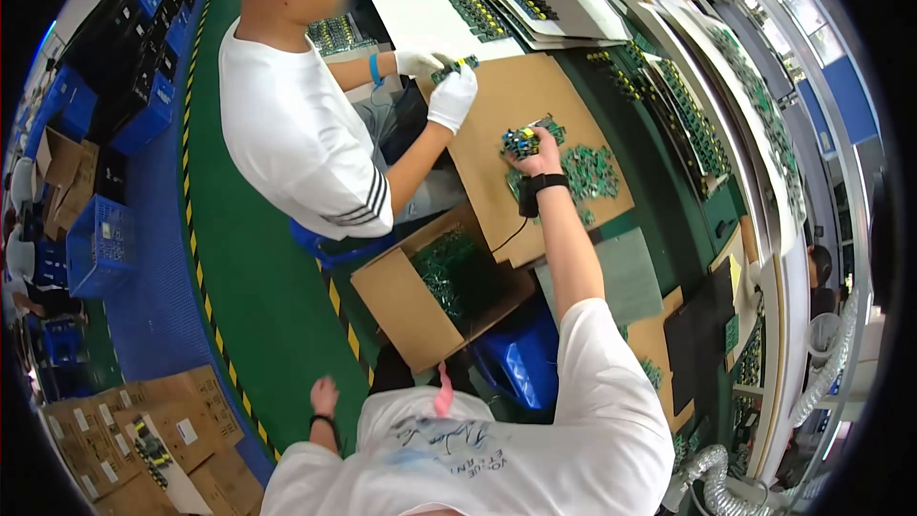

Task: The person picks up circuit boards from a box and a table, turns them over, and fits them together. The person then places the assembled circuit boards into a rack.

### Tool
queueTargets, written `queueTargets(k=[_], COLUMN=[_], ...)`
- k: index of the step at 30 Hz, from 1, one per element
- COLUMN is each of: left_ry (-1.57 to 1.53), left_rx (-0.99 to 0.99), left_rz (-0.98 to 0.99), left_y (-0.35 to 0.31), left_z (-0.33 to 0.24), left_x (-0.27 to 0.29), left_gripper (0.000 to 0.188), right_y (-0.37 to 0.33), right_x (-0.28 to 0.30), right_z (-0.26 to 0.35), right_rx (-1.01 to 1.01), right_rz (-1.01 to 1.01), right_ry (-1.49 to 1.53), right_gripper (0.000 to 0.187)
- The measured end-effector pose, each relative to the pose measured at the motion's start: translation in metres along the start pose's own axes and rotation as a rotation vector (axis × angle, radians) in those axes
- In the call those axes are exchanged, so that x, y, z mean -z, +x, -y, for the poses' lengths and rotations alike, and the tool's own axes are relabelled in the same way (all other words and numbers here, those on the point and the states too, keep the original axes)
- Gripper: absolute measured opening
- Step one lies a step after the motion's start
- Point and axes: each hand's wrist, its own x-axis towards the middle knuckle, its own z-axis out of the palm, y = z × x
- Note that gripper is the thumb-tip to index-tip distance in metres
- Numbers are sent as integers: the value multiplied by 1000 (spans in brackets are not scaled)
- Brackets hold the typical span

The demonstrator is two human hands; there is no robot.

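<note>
Two hands of one person: left hand (325,397) low and out to the left, over the green floor (258,296); right hand (540,151) extended forward over the counter (669,220). Left grip: cannot tell whether wide or narrow; no object visible in it. Right grip: closed around boards (522,141) with blue and yellow parts.

Governing relation: boards at the fingers, ahead and slightly left of the wrist; long axis of the cluster roughly left to right, across the line of the forearm (573,248). Pile (592,172) just beside the right hand, on its right; cannot tell whether touching. Right hand nearer to the pile; left hand well apart from it. Carton (406,311), flaps spread, back toward the body and left of the right grip.

Counts, near to far:
- Blue bag (521,358): one.
- Carton: one, with an uncountable green heap (435,272) inside.
- Grey sheet (621,272): one.
- Wristbands (543,182): two, one per wrist.
- Brown sheet (487,172): one, beneath the pile.
- Pile: one; pieces overlapping, too many to count.
- Boards in right grip: several; exact number hidden by overlap.
- Co-worker (296,134): one, at left, with two gloved hands (451,100) on one small board (454,69).
- White sheets (401,14): at least two, bearing board rows (473,10).
</note>
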Motion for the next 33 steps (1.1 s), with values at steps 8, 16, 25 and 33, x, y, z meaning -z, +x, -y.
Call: queueTargets(k=[8,16,25,33], left_ry=[-245,200,211,317], left_rx=[489,484,295,226], left_rz=[-175,-250,-109,-35], left_y=[-28,-16,18,9], left_z=[64,5,-51,-59], left_x=[161,88,14,2], left_gripper=[38,44,38,32], right_y=[135,146,165,143], right_x=[-1,-10,17,11], right_z=[29,23,53,31], right_rx=[355,516,546,702], right_rz=[-293,-475,-446,-340], right_ry=[4,-173,-367,-204], right_gripper=[25,37,36,34])
